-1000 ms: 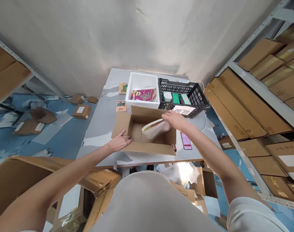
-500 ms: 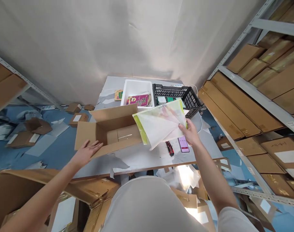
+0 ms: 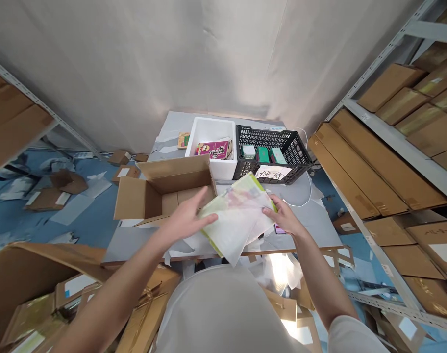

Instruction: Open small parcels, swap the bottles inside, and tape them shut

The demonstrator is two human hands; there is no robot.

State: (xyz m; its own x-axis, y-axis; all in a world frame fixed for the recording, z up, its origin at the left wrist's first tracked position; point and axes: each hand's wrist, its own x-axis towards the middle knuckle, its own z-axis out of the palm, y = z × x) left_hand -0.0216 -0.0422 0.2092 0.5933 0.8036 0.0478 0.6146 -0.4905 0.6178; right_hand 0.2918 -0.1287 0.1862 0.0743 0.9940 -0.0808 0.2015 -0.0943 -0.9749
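A flat packet, whitish and translucent with lime-green edges, is gripped at its right side by my right hand, thumb on top. A loose white corner hangs toward my body. My left hand is at the packet's left edge, its thumb and fingers spread apart; I cannot tell whether it touches. Behind that hand stands an open cardboard box with its flaps up. Part of a phone shows beneath my right hand, the rest covered.
A white bin holding purple-covered books stands behind. Beside it, a black plastic crate holds small green and white boxes. Shelves of cartons rise on the right. Cartons and paper litter the floor at left.
My left hand has left the cardboard box and come over to the packet's left edge. My right hand has drawn the packet lower and closer, uncovering the crate's front label.
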